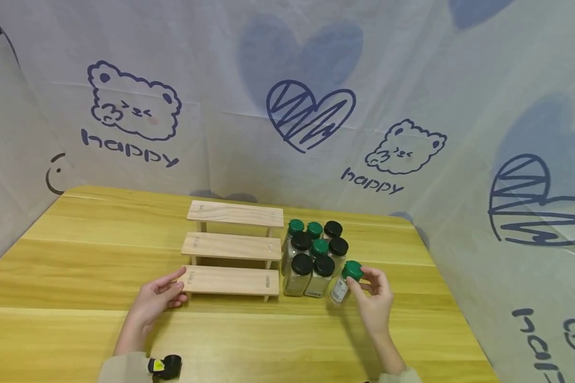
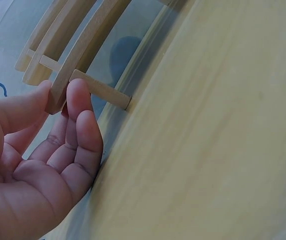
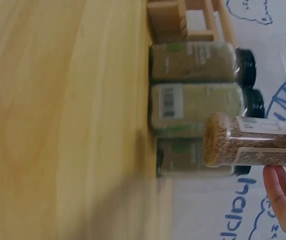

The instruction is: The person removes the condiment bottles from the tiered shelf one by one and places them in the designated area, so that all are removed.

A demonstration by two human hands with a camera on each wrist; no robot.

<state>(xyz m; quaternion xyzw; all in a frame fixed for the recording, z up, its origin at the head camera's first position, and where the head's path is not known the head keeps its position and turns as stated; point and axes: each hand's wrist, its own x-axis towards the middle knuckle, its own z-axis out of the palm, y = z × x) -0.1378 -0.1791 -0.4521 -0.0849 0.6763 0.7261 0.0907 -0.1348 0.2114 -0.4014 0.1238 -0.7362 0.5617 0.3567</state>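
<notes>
A three-step wooden rack [image 1: 230, 280] stands on the table. My left hand [image 1: 155, 300] pinches the left end of its lowest board [image 2: 83, 55] between thumb and fingers. With fingertips and thumb, my right hand [image 1: 376, 306] grips a spice jar [image 3: 252, 140] by its green lid [image 1: 352, 270]. That jar is clear, with white labels and brown grains inside; the right wrist view shows its base raised off the tabletop. Just left of it, several spice jars [image 1: 297, 284] with black or green lids stand upright in a tight group against the rack's right side.
The light wooden table [image 1: 230, 340] reaches back to a pale cloth [image 1: 230, 64] printed with hearts and bear faces. Cloth also hangs along the right side. A black device [image 1: 166, 367] with a yellow sticker sits by the left sleeve.
</notes>
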